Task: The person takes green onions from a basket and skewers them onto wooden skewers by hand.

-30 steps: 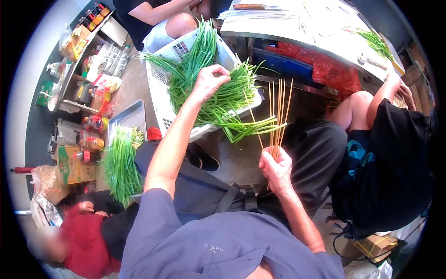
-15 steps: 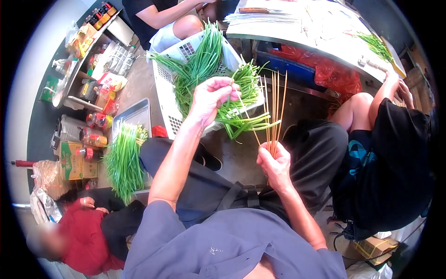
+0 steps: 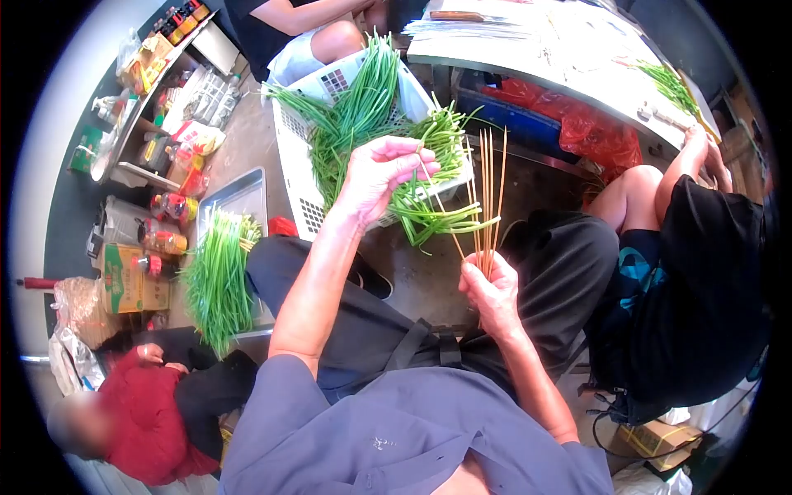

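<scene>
My right hand (image 3: 492, 285) is closed round the lower ends of several thin wooden skewers (image 3: 488, 194), which fan upward. Pinched at the fingertips, my left hand (image 3: 386, 175) is at the upper end of one skewer that slants away from the others; whether a green stalk is also in the pinch is too small to tell. Long green stalks (image 3: 429, 216) reach across the skewers, their pale ends near the middle of the fan. Behind my left hand stands a white plastic basket (image 3: 295, 157) holding a heap of green stalks (image 3: 363, 103).
A metal tray (image 3: 247, 191) with a green bundle (image 3: 219, 285) lies at the left, near shelves of bottles. A white table (image 3: 569, 49) bears a knife (image 3: 456, 16) and more greens. Other people sit at the top, right and lower left.
My left hand has moved from over the basket's greens toward the skewers and now pinches at the slanting skewer's tip. My right hand has barely moved.
</scene>
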Motion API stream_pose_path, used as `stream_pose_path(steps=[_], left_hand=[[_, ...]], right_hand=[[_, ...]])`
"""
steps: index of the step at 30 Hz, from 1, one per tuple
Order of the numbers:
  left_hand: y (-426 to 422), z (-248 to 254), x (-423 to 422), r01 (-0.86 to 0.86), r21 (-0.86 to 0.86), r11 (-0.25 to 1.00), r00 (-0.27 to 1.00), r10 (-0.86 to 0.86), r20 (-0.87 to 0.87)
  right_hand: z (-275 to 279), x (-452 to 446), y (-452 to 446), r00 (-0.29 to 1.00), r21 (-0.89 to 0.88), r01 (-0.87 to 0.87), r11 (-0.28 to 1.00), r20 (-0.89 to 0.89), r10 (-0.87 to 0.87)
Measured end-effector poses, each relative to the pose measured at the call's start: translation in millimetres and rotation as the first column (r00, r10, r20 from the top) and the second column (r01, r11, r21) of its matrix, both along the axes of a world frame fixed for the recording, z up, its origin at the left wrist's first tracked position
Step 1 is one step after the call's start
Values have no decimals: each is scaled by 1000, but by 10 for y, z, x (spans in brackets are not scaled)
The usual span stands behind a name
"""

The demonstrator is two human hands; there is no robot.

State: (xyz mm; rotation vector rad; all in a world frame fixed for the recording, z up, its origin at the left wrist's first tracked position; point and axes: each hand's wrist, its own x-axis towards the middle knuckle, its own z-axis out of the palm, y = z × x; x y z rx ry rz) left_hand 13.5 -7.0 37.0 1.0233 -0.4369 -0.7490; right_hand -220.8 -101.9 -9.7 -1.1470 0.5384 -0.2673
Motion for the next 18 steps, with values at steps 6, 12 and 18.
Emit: stream_pose_path(steps=[6, 12, 18], left_hand=[[-6, -43, -11, 40, 60, 997, 998, -43, 54], [-19, -32, -34, 59, 49, 997, 996, -55, -65], [27, -165, 86, 183, 42, 982, 981, -180, -78]], right_hand=[[-58, -29, 27, 1000, -5, 1, 1000, -20, -1], [-30, -48, 10, 1000, 23, 12, 1000, -23, -12], [-87, -36, 1, 1000, 13, -5, 1000, -25, 6]])
